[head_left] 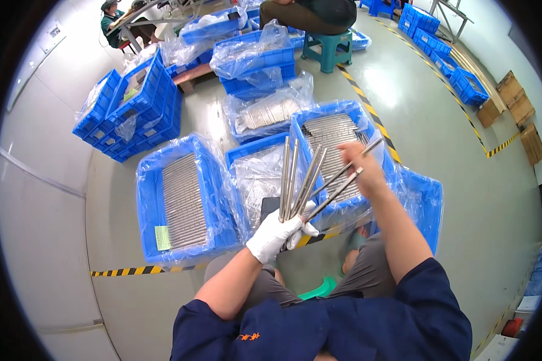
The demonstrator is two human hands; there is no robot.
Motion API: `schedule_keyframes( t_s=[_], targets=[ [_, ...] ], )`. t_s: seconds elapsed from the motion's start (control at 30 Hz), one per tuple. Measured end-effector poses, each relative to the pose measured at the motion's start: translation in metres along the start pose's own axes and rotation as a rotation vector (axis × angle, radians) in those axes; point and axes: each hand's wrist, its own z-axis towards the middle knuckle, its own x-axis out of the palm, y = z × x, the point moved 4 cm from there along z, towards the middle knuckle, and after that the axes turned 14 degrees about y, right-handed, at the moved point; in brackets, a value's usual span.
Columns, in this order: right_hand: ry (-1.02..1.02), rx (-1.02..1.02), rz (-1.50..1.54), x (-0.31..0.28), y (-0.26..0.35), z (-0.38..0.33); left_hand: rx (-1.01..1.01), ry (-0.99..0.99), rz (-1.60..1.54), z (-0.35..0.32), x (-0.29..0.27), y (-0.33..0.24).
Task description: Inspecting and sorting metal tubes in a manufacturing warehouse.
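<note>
- Blue bins (150,219) stand close together in front, likely for easy reach.
- Clear plastic (253,180) drapes over their rims, partly in the way.
- Gloved left hand (275,236) clenches metal rods (285,180) near one end, fanned above the bins, probably keeping them separate.
- Bare right hand (365,171) curls at the far ends; whether gripping, I cannot tell.
</note>
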Motion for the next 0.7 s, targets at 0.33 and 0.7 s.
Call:
schedule_keyframes(
  t_s=[0.33, 0.7],
  targets=[
    [0.297, 0.141, 0.451, 0.033, -0.007, 0.002, 0.023, 0.103, -0.091, -0.003, 0.005, -0.001],
    [0.378, 0.150, 0.418, 0.036, -0.004, -0.009, 0.031, 0.215, -0.326, -0.001, 0.009, 0.009]
  ],
)
